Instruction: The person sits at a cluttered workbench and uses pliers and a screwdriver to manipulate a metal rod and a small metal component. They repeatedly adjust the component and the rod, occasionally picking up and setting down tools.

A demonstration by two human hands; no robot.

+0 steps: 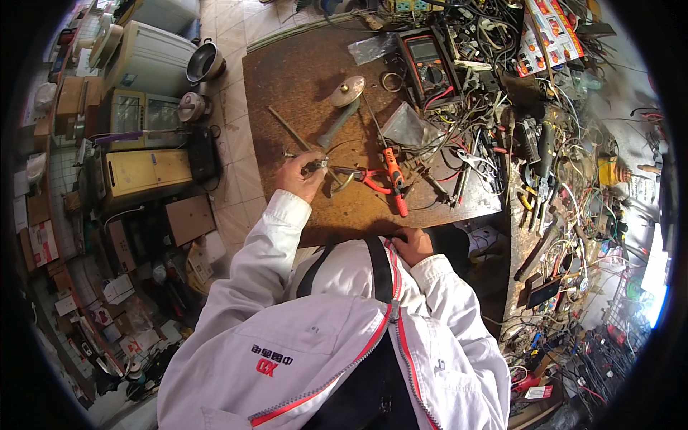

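Note:
My left hand (299,179) is over the left part of the brown wooden tabletop (287,68), its fingers closed around a small dark metal piece (314,165) whose kind I cannot make out. A long thin metal rod (289,127) slants down to the hand. Beside it lie a grey-handled tool (338,126) and a round pale metal disc (347,91). Just right of the hand are red-handled pliers (375,183) and an orange tool with a dark band (393,170). My right hand (413,246) rests at the table's near edge, fingers curled; what they hold, if anything, is hidden.
A multimeter (430,70) stands at the back, near clear plastic bags (407,126) and a ring (391,82). Tangled wires and hand tools (548,154) crowd the right side. On the left are a pot (206,61), a yellow cabinet (148,172) and cardboard boxes (190,218).

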